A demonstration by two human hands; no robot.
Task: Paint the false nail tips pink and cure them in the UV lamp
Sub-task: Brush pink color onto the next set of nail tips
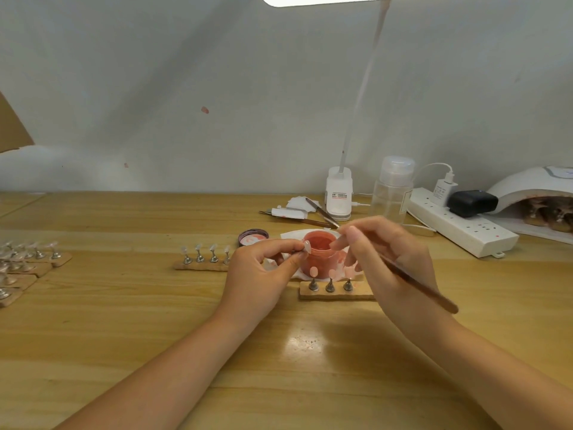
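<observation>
1. Left hand (260, 268) pinches a nail tip (307, 245) beside the pink paint jar (317, 254).
2. Right hand (384, 259) grips a brush (418, 282).
3. UV lamp (536, 193) sits far right on the counter (124, 321), behind a power strip (465, 226).

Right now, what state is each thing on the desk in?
Paint jar: open, lid off.
Lid: on the table, left of the jar.
Nail tip: pinched in the left hand.
Brush: held in the right hand.
Near strip: three stands, pink tips.
Far strip: tips unpainted.
UV lamp: holds stands inside.
Desk lamp: on.
</observation>
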